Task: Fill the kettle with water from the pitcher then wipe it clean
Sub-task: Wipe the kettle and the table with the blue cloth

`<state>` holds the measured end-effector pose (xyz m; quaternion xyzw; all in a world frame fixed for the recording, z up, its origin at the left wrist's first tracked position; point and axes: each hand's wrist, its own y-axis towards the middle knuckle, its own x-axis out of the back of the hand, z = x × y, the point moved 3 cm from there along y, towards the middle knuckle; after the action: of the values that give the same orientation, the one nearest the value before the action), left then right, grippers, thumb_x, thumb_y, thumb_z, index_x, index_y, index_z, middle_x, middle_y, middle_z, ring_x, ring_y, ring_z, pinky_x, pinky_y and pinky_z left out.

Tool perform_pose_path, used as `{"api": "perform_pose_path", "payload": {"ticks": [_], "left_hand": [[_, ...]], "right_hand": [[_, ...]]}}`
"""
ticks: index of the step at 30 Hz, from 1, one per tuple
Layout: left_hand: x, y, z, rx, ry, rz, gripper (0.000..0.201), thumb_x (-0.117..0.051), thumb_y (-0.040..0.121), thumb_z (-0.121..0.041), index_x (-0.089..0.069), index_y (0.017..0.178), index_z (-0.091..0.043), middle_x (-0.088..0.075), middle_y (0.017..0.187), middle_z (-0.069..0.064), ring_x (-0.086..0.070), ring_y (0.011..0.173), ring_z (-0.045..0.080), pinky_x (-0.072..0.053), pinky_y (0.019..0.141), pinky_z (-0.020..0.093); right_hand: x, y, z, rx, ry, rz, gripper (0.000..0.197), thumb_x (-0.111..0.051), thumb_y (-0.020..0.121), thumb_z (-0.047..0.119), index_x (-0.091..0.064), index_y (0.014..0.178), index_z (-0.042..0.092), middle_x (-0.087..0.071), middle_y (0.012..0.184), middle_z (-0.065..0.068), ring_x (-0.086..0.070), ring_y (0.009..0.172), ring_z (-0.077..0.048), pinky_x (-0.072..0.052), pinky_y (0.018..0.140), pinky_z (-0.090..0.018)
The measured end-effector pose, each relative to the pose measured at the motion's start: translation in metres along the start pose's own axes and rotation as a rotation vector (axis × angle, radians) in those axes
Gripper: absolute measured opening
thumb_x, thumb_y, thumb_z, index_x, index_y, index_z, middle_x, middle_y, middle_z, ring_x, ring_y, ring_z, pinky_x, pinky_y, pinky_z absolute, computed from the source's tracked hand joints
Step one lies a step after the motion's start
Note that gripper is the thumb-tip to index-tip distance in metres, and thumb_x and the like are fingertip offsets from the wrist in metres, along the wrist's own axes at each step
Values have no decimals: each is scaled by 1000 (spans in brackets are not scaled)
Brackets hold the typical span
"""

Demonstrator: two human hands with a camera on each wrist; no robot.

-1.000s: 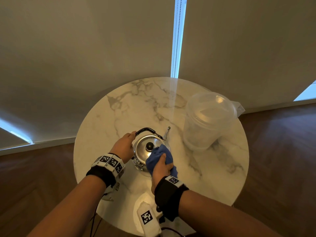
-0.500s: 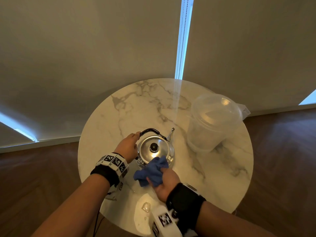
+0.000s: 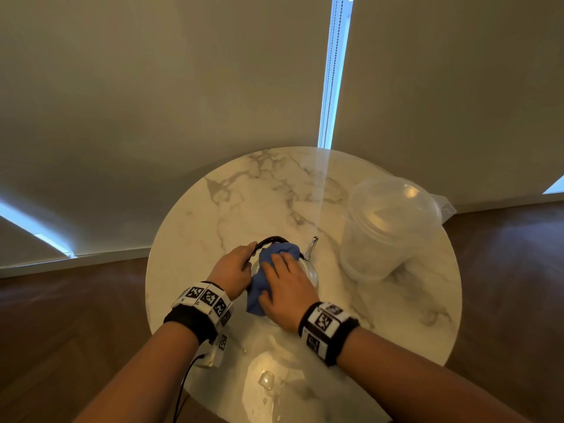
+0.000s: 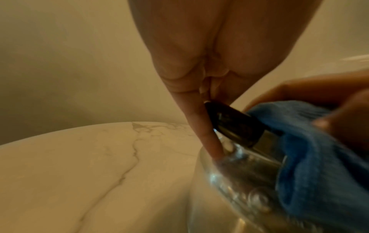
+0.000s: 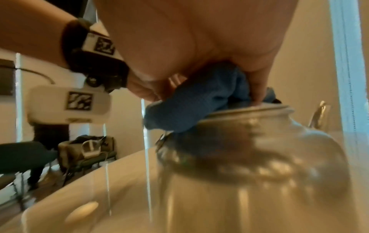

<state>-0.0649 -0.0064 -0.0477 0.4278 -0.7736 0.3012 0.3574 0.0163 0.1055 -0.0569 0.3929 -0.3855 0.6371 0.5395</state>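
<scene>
Blue cloth lies pressed on the kettle under the right hand, fingers spread flat. Left hand pinches the handle; best to hold it firm and rub in small circles.

pitcher stands right of kettle; bare table left and behind.

Your shiny round metal kettle with its black curved handle stands upright on the table. A soft blue cloth covers its top. The big clear plastic pitcher stands near it, lid on.
</scene>
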Motion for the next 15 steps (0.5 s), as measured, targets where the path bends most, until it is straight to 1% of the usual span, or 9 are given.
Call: {"api": "perform_pose_path", "payload": {"ticks": [2, 3, 4, 5, 7, 8, 10, 12, 15], "left_hand": [[0, 1, 0, 3, 6, 9, 50, -42, 91, -1, -36, 140, -9, -51, 136, 14, -49, 122, 30, -39, 102, 33], [0, 1, 0, 4, 7, 10, 50, -42, 90, 0, -36, 140, -8, -51, 136, 15, -49, 123, 31, -38, 102, 33], [1, 1, 0, 6, 10, 9, 51, -42, 90, 0, -37, 140, -8, -51, 135, 15, -49, 123, 31, -38, 102, 33], [1, 1, 0, 7, 10, 9, 50, -42, 90, 0, -37, 140, -8, -52, 135, 15, -49, 123, 30, -37, 102, 32], [1, 1, 0, 15, 6, 10, 50, -43, 90, 0, -38, 139, -8, -53, 133, 14, -51, 120, 29, -38, 100, 31], [2, 1, 0, 19, 3, 11, 50, -43, 90, 0, -39, 139, -9, -54, 132, 13, -54, 117, 29, -39, 99, 30], [2, 1, 0, 17, -10, 14, 50, -42, 90, -1, -39, 139, -11, -56, 129, 13, -59, 109, 30, -43, 97, 33], [2, 0, 0, 10, -2, 11, 50, -42, 90, -2, -39, 139, -12, -56, 128, 12, -59, 109, 30, -43, 98, 34], [3, -2, -1, 3, 12, 19, 50, -42, 90, -3, -39, 139, -13, -56, 128, 11, -60, 107, 28, -44, 99, 36]], "right_hand": [[9, 14, 0, 30, -9, 26, 59, -27, 75, 40, -52, 117, 7, -52, 124, -15, -43, 114, -34, -39, 99, -49], [11, 17, 0, 50, -21, 21, 56, -26, 73, 39, -55, 108, 6, -56, 115, -15, -46, 106, -34, -43, 92, -50], [11, 16, 0, 67, -34, 6, 52, -27, 74, 38, -56, 102, 7, -58, 109, -15, -48, 101, -34, -45, 87, -50], [7, 13, -2, 84, -61, -3, 49, -29, 75, 36, -58, 102, 8, -60, 108, -13, -50, 103, -34, -47, 87, -51], [1, -2, -2, 87, -138, -42, 48, -34, 79, 35, -59, 112, 12, -62, 118, -9, -51, 118, -33, -47, 96, -53], [-2, -12, -3, 91, -177, -60, 50, -36, 81, 35, -57, 120, 13, -59, 128, -7, -46, 127, -31, -42, 101, -53], [-11, -29, -11, 128, -220, -66, 53, -37, 86, 35, -47, 133, 14, -45, 144, -5, -31, 139, -29, -27, 112, -53], [-18, -45, -23, 153, -206, -49, 55, -37, 90, 37, -37, 140, 15, -32, 152, -5, -17, 143, -26, -12, 113, -49], [-21, -65, -41, 144, -35, -70, 53, -35, 93, 36, -27, 143, 19, -21, 155, -2, 0, 143, -13, 1, 114, -39]]}}
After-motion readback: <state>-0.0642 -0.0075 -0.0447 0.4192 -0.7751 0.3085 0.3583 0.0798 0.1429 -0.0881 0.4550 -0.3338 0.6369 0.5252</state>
